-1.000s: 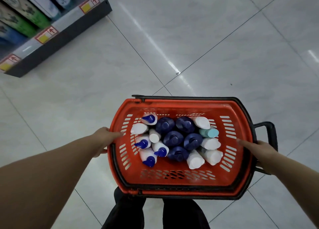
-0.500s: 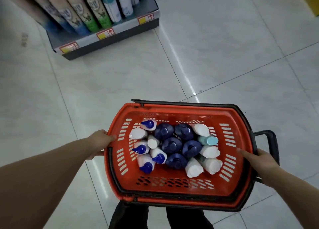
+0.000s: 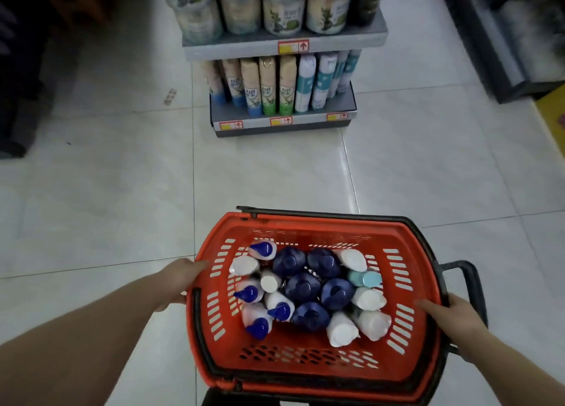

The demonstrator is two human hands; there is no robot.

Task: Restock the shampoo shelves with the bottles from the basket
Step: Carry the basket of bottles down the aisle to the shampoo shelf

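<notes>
While the left hand (image 3: 180,280) clamps the red basket (image 3: 305,222) by its left edge, thumb over the rim, the shelf unit (image 3: 284,122), off at the upper left a second ago, now stands straight ahead. I judge the person has turned to face it. The bottles (image 3: 302,284) stand packed in the basket, none shelved yet. The right hand (image 3: 452,317) grips the right edge, forefinger stretched along it.
</notes>
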